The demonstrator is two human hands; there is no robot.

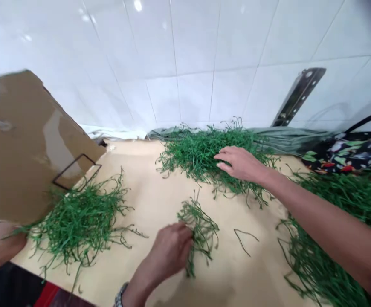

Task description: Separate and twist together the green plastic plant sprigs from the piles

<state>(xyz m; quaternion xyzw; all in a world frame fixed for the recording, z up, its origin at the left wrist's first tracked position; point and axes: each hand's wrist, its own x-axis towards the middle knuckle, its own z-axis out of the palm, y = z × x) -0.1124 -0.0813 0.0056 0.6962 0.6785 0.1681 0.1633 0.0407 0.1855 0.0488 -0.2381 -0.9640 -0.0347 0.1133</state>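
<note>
My left hand point(172, 245), a patterned band at its wrist, is closed on a small bunch of thin green stems point(201, 230) just above the tabletop. The stems are wiry, with small knobbed or curled tips. At the back, my right hand point(236, 162) reaches over a long pile of the same green stems point(188, 149). Its fingers are apart and touch or hover over the pile's front side; I cannot tell which. A single bent stem point(244, 241) lies on the table between the piles.
The pale table point(140, 170) meets a white tiled wall point(192, 98). Further stem piles lie left point(83, 221) and right point(335, 256). A cardboard box point(15, 149) with a dark wire frame point(76, 172) stands left. Back right are a metal bracket point(297, 98) and floral cloth point(358, 153). Another person's arm point(0, 251) shows at left.
</note>
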